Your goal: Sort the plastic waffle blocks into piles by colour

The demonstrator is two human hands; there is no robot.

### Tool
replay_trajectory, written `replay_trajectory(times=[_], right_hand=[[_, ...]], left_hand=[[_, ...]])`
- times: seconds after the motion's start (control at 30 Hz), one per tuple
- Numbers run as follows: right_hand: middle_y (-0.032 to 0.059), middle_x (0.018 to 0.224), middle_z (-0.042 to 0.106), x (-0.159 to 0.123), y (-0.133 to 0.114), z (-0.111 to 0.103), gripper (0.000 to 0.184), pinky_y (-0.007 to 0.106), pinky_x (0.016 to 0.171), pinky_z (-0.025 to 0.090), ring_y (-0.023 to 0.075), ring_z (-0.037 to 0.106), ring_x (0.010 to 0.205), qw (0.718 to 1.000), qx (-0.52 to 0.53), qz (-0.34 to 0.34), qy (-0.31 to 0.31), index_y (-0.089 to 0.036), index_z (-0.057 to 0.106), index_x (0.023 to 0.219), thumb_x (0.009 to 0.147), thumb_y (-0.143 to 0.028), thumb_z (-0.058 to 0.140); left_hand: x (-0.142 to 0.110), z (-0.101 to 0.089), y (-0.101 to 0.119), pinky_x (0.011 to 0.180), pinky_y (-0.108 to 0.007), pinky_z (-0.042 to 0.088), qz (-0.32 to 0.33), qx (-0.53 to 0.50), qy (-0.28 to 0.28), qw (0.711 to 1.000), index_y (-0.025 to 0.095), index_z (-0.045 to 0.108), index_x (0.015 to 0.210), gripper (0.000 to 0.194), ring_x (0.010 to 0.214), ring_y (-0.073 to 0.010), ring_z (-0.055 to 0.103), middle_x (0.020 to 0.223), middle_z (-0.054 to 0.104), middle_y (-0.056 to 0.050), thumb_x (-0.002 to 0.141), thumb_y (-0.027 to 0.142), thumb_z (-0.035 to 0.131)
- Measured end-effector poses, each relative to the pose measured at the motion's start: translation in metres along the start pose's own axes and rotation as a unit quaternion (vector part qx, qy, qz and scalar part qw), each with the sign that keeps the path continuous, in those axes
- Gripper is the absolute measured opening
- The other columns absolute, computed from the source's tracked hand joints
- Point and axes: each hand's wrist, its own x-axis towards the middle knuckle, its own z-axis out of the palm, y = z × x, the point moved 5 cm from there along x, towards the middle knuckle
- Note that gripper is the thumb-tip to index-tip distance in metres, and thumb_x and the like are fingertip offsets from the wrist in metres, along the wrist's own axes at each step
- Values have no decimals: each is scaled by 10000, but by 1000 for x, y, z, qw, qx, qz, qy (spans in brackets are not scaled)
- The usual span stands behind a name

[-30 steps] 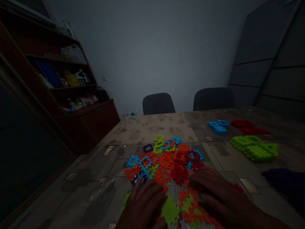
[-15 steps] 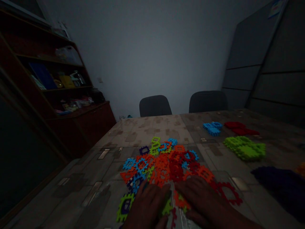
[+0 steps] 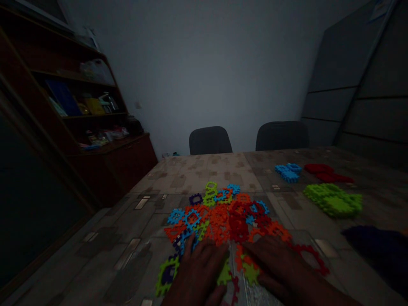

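Open, flat grip on both sides, with no tile visibly pinched between fingers: left hand [image 3: 196, 272] palm down, fingers spread, and right hand [image 3: 279, 263] palm down, fingers spread and angled toward the left one. Both hands on the near edge of a loose heap of interlocking plastic waffle tiles [image 3: 219, 221] in orange, dark red, sky blue, lime green and purple, at the middle of the near part of the table. Just left of the left hand's fingers, a lime-green square frame tile [image 3: 166, 276] with a purple tile under its opening. Between the hands, a solid lime-green tile [image 3: 224, 275] and, by the right hand's fingers, a second lime-green tile [image 3: 251, 274]. Just beyond the right hand, a dark red ring-shaped tile [image 3: 310, 257], apart from the heap.

Farther right on the stone-patterned table cover [image 3: 197, 174], four separate single-colour piles: sky-blue tiles [image 3: 288, 173], dark red tiles [image 3: 325, 172], lime-green tiles [image 3: 333, 200] and, nearest and dimmest, dark purple tiles [image 3: 372, 250]. Beyond the far table edge, two black chairs [image 3: 210, 141] [image 3: 282, 136]; to the left, a dark wooden shelf unit [image 3: 95, 114] stacked with folders and boxes.
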Motion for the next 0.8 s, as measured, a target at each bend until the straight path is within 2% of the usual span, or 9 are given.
replay_trajectory(times=[0.17, 0.3, 0.4, 0.47, 0.57, 0.67, 0.73, 0.8], right_hand=[[92, 1417, 716, 4, -6, -3, 802, 412, 1060, 585, 285, 682, 1274, 1000, -16, -11, -6, -318, 529, 1568, 836, -40, 701], [90, 1357, 748, 15, -8, -14, 724, 375, 990, 620, 260, 722, 1201, 999, -5, 5, 39, -301, 562, 1541, 868, -42, 622], [106, 1435, 706, 13, 1, -20, 583, 452, 1054, 590, 292, 682, 1288, 996, -29, 24, 82, -293, 576, 1528, 961, -161, 604], [124, 1499, 657, 9, 3, -23, 557, 516, 1111, 542, 326, 621, 1371, 996, -39, 14, 79, -270, 562, 1541, 987, -247, 619], [125, 1516, 642, 8, -5, -24, 683, 536, 1178, 465, 335, 583, 1404, 999, -11, -29, 14, -261, 507, 1582, 923, -247, 688], [115, 1457, 687, 14, -14, -18, 863, 547, 1186, 440, 345, 631, 1321, 998, 20, -37, -53, -269, 515, 1568, 746, -153, 748], [122, 1445, 692, 16, -16, -13, 952, 578, 1193, 421, 353, 640, 1299, 997, 24, -35, -63, -261, 498, 1580, 671, -95, 725], [129, 1471, 673, 17, -15, -9, 1020, 601, 1212, 392, 352, 626, 1324, 998, 27, -31, -56, -266, 437, 1626, 661, -61, 697]], left_hand=[[1, 5, -3, 1238, -756, 243, -13, -16, -32, 999, 332, 334, 1602, 1054, 1385, -358, 565, 1470, 662, -84, 637, 60, 659], [4, 5, -2, 1249, -756, 212, -6, -31, -35, 999, 310, 345, 1590, 1049, 1381, -365, 570, 1435, 678, -87, 621, 70, 666], [5, 7, -2, 1240, -762, 218, 10, -31, -22, 999, 302, 336, 1595, 1039, 1364, -370, 585, 1433, 663, -109, 631, 88, 657], [4, 8, -3, 1244, -752, 222, 19, -34, -6, 999, 308, 322, 1603, 1049, 1350, -362, 604, 1432, 661, -111, 631, 95, 654], [4, 1, -4, 1249, -709, 275, 7, -50, 29, 998, 323, 321, 1617, 1065, 1374, -363, 604, 1480, 647, -108, 634, 102, 666], [7, -16, -6, 1213, -593, 425, -54, -91, 38, 994, 341, 393, 1604, 951, 1385, -337, 610, 1527, 623, -90, 725, 131, 689], [9, -30, -6, 1168, -503, 503, -99, -119, 52, 987, 334, 466, 1573, 833, 1374, -312, 624, 1535, 619, -83, 791, 162, 697], [11, -41, -7, 1140, -474, 533, -131, -132, 78, 980, 323, 514, 1547, 771, 1361, -310, 636, 1526, 629, -85, 813, 185, 707]])
